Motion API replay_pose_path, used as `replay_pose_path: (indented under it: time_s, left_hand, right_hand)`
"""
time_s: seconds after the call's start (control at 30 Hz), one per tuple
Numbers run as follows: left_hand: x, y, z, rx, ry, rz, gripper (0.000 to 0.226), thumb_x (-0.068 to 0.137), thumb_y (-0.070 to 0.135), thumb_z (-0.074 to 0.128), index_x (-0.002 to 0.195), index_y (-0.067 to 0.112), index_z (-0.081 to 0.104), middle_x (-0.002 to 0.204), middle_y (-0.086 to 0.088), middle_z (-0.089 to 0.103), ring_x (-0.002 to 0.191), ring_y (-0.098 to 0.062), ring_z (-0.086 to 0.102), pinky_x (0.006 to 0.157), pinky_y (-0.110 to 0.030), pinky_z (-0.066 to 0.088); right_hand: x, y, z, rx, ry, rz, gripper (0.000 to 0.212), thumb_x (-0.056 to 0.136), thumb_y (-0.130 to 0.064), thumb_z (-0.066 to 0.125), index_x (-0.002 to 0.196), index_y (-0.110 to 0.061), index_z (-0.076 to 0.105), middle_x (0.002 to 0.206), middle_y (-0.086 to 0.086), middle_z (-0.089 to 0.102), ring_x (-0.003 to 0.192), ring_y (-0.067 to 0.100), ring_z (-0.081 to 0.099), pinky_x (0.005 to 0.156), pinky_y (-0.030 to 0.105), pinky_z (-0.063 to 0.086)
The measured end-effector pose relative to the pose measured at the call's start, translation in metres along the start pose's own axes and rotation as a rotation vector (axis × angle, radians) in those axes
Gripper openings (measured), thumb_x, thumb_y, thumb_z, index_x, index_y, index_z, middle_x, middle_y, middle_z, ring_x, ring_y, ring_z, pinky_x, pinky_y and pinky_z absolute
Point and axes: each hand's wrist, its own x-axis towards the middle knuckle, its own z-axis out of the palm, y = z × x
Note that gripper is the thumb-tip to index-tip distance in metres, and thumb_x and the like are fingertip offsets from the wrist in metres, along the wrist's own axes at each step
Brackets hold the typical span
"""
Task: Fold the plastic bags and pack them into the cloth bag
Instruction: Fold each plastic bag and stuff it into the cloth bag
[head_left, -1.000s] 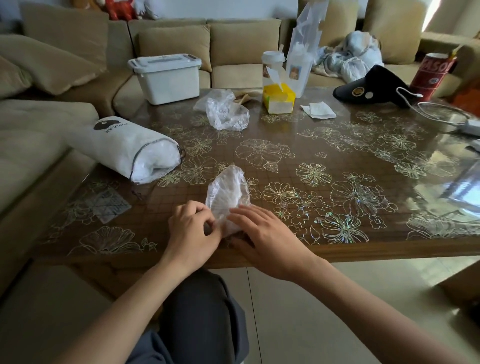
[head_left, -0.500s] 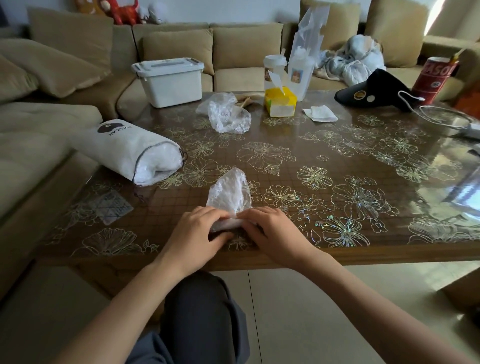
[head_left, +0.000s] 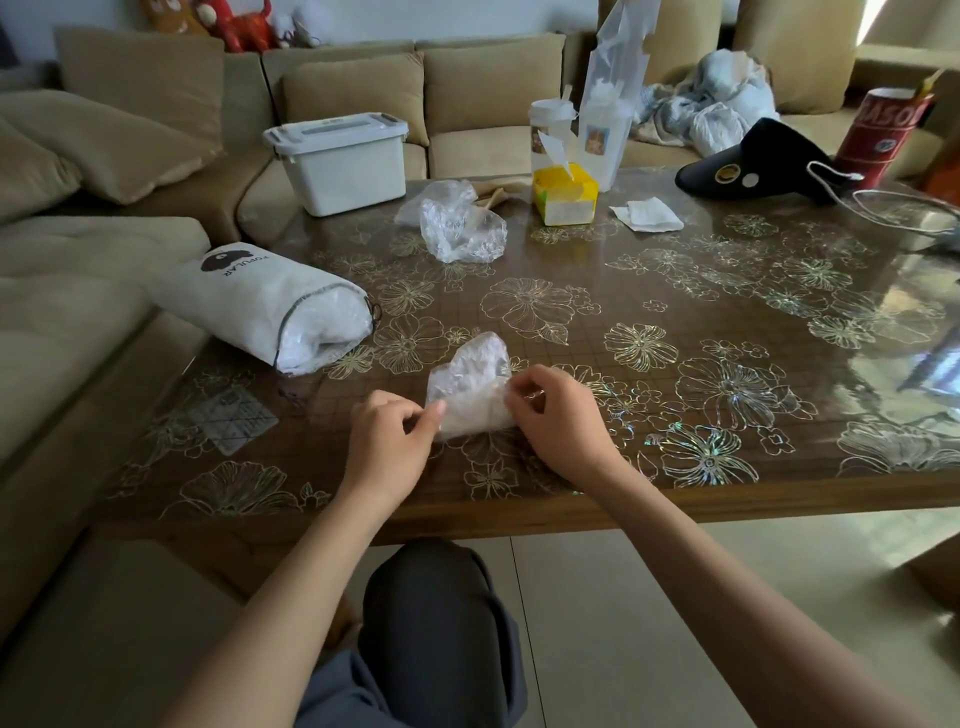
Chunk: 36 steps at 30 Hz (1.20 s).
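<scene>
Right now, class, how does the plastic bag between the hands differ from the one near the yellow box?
The near plastic bag is pinched by the left hand and right hand; the far plastic bag lies untouched. The near plastic bag is flattened and compact; the far plastic bag is a loose crumpled heap. Both are clear plastic, on the table, outside the cloth bag.

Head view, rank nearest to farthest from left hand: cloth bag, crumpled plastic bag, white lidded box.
From the left hand:
1. cloth bag, left, lying on its side
2. crumpled plastic bag, centre, farther back
3. white lidded box, far back left
</scene>
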Motion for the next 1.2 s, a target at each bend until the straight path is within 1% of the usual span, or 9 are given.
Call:
replay_pose_path:
  time_s: [0.1, 0.17, 0.33, 0.53, 0.67, 0.77, 0.93, 1.1, 1.2]
  left_hand:
    - [0.001, 0.006, 0.004, 0.133, 0.051, -0.007, 0.044, 0.093, 0.035, 0.052, 0.053, 0.017, 0.046, 0.088, -0.005, 0.047, 0.098, -0.028, 0.049, 0.075, -0.026, 0.031]
    - [0.001, 0.01, 0.007, 0.203, 0.093, -0.011, 0.044, 0.094, 0.039, 0.049, 0.061, 0.01, 0.054, 0.089, -0.003, 0.044, 0.097, -0.026, 0.049, 0.072, -0.026, 0.031]
    - [0.005, 0.012, 0.011, 0.311, 0.083, -0.002, 0.047, 0.093, 0.048, 0.047, 0.081, 0.007, 0.066, 0.091, -0.001, 0.039, 0.1, -0.024, 0.045, 0.07, -0.028, 0.032]
    - [0.011, 0.008, 0.009, 0.28, 0.086, -0.017, 0.038, 0.093, 0.042, 0.05, 0.081, 0.009, 0.064, 0.093, -0.006, 0.048, 0.094, -0.024, 0.05, 0.068, -0.028, 0.032]
    - [0.012, 0.007, -0.001, 0.107, 0.226, 0.151, 0.017, 0.092, 0.023, 0.056, 0.098, 0.008, 0.061, 0.099, -0.005, 0.056, 0.088, -0.019, 0.052, 0.072, -0.024, 0.037]
    - [0.009, 0.004, -0.007, 0.159, 0.083, 0.372, 0.029, 0.082, 0.018, 0.051, 0.106, 0.009, 0.066, 0.106, -0.003, 0.063, 0.104, -0.019, 0.051, 0.088, -0.024, 0.035]
    - [0.006, 0.003, -0.004, 0.163, -0.07, 0.406, 0.039, 0.08, 0.004, 0.056, 0.118, 0.008, 0.063, 0.116, -0.005, 0.061, 0.116, -0.019, 0.046, 0.101, -0.026, 0.033]
    - [0.007, 0.004, -0.011, 0.009, 0.018, 0.297, 0.014, 0.087, 0.01, 0.063, 0.098, 0.011, 0.071, 0.099, -0.005, 0.063, 0.094, -0.012, 0.053, 0.08, -0.021, 0.039]
    - [0.008, 0.004, -0.012, -0.098, -0.053, 0.217, 0.011, 0.09, 0.017, 0.06, 0.09, 0.014, 0.071, 0.09, 0.001, 0.067, 0.087, -0.011, 0.06, 0.073, -0.022, 0.044]
  right_hand:
    - [-0.001, 0.0, 0.009, -0.083, 0.075, 0.024, 0.024, 0.088, -0.004, 0.051, 0.111, -0.007, 0.059, 0.111, 0.008, 0.056, 0.083, 0.017, 0.052, 0.07, 0.024, 0.04]
    - [-0.004, -0.002, 0.015, -0.184, 0.098, 0.014, 0.033, 0.085, 0.0, 0.05, 0.117, -0.006, 0.057, 0.116, 0.011, 0.053, 0.091, 0.025, 0.054, 0.071, 0.029, 0.04]
    - [-0.01, -0.006, 0.019, -0.322, 0.21, -0.229, 0.036, 0.063, 0.008, 0.057, 0.097, -0.001, 0.065, 0.094, 0.016, 0.061, 0.082, 0.034, 0.06, 0.07, 0.037, 0.048]
    - [-0.012, 0.006, 0.011, -0.352, -0.234, -0.382, 0.045, 0.093, -0.02, 0.054, 0.134, -0.004, 0.048, 0.139, 0.012, 0.049, 0.131, 0.027, 0.043, 0.11, 0.033, 0.027]
    - [-0.005, 0.002, 0.006, -0.344, -0.259, -0.347, 0.042, 0.093, -0.018, 0.051, 0.134, -0.009, 0.05, 0.141, 0.007, 0.048, 0.129, 0.025, 0.044, 0.106, 0.035, 0.029]
    - [0.003, -0.002, 0.003, -0.385, -0.287, -0.332, 0.043, 0.088, -0.011, 0.05, 0.13, -0.012, 0.053, 0.137, 0.005, 0.05, 0.125, 0.024, 0.044, 0.104, 0.035, 0.029]
    - [0.015, -0.002, 0.005, -0.312, -0.256, -0.282, 0.026, 0.089, -0.01, 0.05, 0.111, -0.007, 0.064, 0.113, 0.011, 0.062, 0.105, 0.029, 0.053, 0.093, 0.041, 0.04]
    - [0.017, -0.01, -0.01, -0.064, -0.308, -0.15, 0.026, 0.09, -0.005, 0.049, 0.111, -0.007, 0.062, 0.096, 0.003, 0.063, 0.082, 0.018, 0.058, 0.068, 0.027, 0.045]
    - [0.011, -0.008, -0.018, 0.053, -0.376, -0.098, 0.03, 0.086, -0.009, 0.058, 0.116, -0.013, 0.058, 0.094, -0.005, 0.06, 0.078, 0.007, 0.055, 0.068, 0.02, 0.045]
